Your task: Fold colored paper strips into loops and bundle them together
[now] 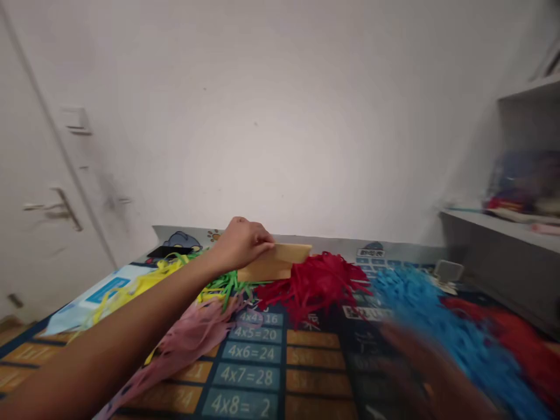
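My left hand (247,242) reaches over the table and pinches a flat tan piece of paper or card (275,262), seemingly folded. Just right of that piece lies a heap of dark red shredded paper strips (326,283). Under and left of my left hand spread green strips (230,284), yellow strips (146,284) and pink strips (195,338). My right hand (431,367) is low on the right, smeared by motion, beside a long pile of blue strips (455,326); its fingers cannot be made out.
A mat (251,370) printed with times tables covers the table. Orange-red strips (516,335) lie at the right. A small stand (448,271) and a dark phone-like slab (168,252) sit toward the wall. Shelves (503,224) rise at the right; a door (44,233) is left.
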The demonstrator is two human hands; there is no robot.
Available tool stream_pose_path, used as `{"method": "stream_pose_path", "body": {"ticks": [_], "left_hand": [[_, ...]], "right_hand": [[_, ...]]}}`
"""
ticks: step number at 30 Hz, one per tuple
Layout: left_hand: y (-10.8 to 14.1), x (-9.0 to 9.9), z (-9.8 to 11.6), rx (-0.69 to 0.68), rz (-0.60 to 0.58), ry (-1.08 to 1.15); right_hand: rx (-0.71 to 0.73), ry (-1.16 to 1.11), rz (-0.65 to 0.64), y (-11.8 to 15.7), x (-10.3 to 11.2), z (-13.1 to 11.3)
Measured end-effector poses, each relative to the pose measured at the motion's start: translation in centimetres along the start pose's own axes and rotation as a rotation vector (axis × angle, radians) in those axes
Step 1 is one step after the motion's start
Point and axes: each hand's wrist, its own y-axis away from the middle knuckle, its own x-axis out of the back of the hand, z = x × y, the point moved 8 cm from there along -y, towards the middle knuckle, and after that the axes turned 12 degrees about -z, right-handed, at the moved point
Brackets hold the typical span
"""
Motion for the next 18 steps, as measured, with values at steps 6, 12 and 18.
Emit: {"method": "stream_pose_path", "body": {"ticks": [6, 12, 18], "left_hand": [[1.7, 0.8, 7.8, -0.322, -0.087, 0.310], [2.5, -2.5, 4.2, -0.105, -0.348, 0.744], [3.5, -2.7, 3.1, -0.125, -0.374, 0.849]], "right_hand": [[-0.212, -0.508, -0.345, -9.8, -3.3, -0.6], [-0.512, -1.060, -0.421, -8.2, -5.0, 2.1], [-0.495, -1.084, -0.381, -7.7, -4.0, 1.9]]}}
